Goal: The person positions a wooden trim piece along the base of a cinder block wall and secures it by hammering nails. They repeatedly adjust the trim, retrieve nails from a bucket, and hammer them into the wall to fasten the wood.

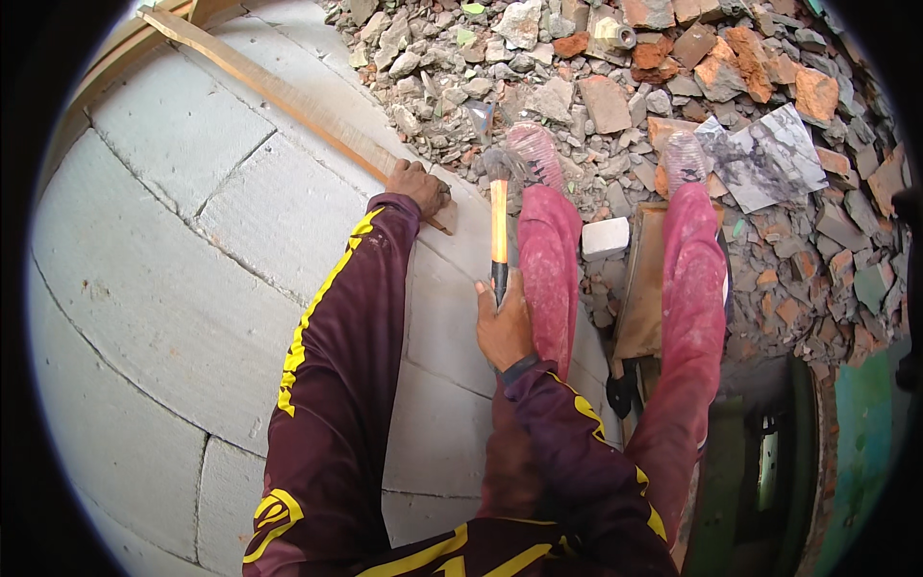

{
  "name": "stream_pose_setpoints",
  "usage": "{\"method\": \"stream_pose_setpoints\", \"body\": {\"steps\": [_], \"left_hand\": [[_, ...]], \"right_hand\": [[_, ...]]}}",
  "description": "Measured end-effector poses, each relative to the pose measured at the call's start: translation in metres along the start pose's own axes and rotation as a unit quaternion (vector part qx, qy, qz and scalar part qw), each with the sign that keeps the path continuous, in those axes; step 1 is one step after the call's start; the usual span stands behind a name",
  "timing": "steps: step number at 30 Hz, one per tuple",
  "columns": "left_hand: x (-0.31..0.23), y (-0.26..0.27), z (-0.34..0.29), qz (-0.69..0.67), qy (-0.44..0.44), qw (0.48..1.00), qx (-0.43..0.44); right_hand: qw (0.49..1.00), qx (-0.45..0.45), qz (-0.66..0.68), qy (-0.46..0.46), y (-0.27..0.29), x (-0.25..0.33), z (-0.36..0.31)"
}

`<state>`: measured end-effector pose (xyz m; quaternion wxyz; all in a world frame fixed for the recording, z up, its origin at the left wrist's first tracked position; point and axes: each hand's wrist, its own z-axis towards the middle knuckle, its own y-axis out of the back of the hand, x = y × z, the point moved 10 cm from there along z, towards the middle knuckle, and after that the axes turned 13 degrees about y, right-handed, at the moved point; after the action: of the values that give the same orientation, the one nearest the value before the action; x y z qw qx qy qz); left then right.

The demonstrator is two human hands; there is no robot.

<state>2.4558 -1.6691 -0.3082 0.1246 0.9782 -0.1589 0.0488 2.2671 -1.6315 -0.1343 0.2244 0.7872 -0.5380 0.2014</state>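
Observation:
My left hand (416, 187) is closed around the lower end of a long wooden batten (274, 94), which lies slanting against the pale grey block wall (144, 231). A short piece of its end sticks out below my fingers. In my right hand (507, 323) is a hammer (499, 223), gripped by the black end of its orange handle. Its head points away from me, to the right of my left hand and apart from the batten. Part of that head looks blurred.
Rubble (433, 72) of broken bricks and mortar covers the ground around my feet. A white block piece (605, 238) lies between my legs, beside a brown board (641, 279). A marbled tile piece (769, 159) rests at right. More timber (106, 67) runs along the wall's far left edge.

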Motion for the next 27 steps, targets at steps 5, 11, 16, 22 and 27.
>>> {"method": "stream_pose_setpoints", "body": {"steps": [5,11,16,22,27], "left_hand": [[0.001,0.008,0.000,-0.111,-0.011,0.994,0.014],[-0.007,-0.003,-0.010,-0.021,-0.043,0.998,0.031],[-0.014,0.002,-0.022,-0.044,-0.078,0.996,-0.018],[-0.014,0.005,-0.026,-0.048,-0.094,0.993,-0.049],[-0.015,-0.007,-0.021,-0.015,-0.097,0.995,-0.031]], "right_hand": [[1.000,-0.005,0.018,-0.009,0.008,-0.003,-0.010],[0.997,0.039,0.003,-0.068,0.002,-0.013,-0.020],[0.999,0.038,-0.001,-0.033,0.000,-0.004,-0.021],[0.999,0.032,0.002,-0.029,-0.008,-0.001,-0.014],[0.997,0.057,-0.015,-0.041,-0.007,0.002,-0.010]]}}
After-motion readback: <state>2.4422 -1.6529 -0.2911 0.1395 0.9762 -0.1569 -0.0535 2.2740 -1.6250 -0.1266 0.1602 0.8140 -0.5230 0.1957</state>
